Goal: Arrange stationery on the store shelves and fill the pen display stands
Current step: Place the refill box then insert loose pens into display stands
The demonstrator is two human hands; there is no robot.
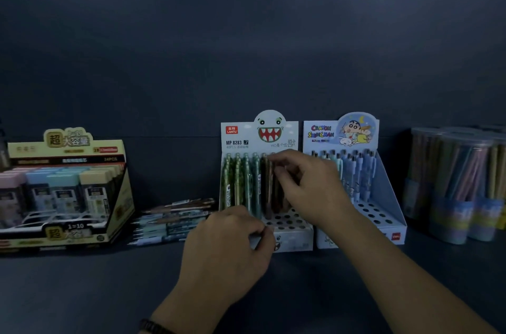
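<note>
- Standing mid-shelf (82,292), back to the wall: stand (237,142) of pale printed card, with a toothy monster face on the rounded header and a stepped base punched with round holes.
- Filling its left rows: green pens (237,183), slim, glossy and upright. Standing just beside them: brown pens (267,188). Showing open at the front: bare holes.
- Reaching over the stand: right hand (309,186), fingertips drawn together and pinching at the brown pens' tops. Blurring too much for a count of the pens held.
- Resting at the stand's front edge: left hand (227,246), fingers curled and pinching a pale item (256,240). Hiding mostly in the fist, kind unclear.
- Lying flat just left of the stand: loose pens (175,216), piled, tips pointing left.
- Standing just right: blue stand (356,136) of cartoon card, holding blue pens (353,177) in its back rows.
- Sitting far left: yellow carton (65,142) of pastel-capped boxes, running off the left edge.
- Standing far right: clear tubs (451,169) of pencils, blurred and running off the frame.
</note>
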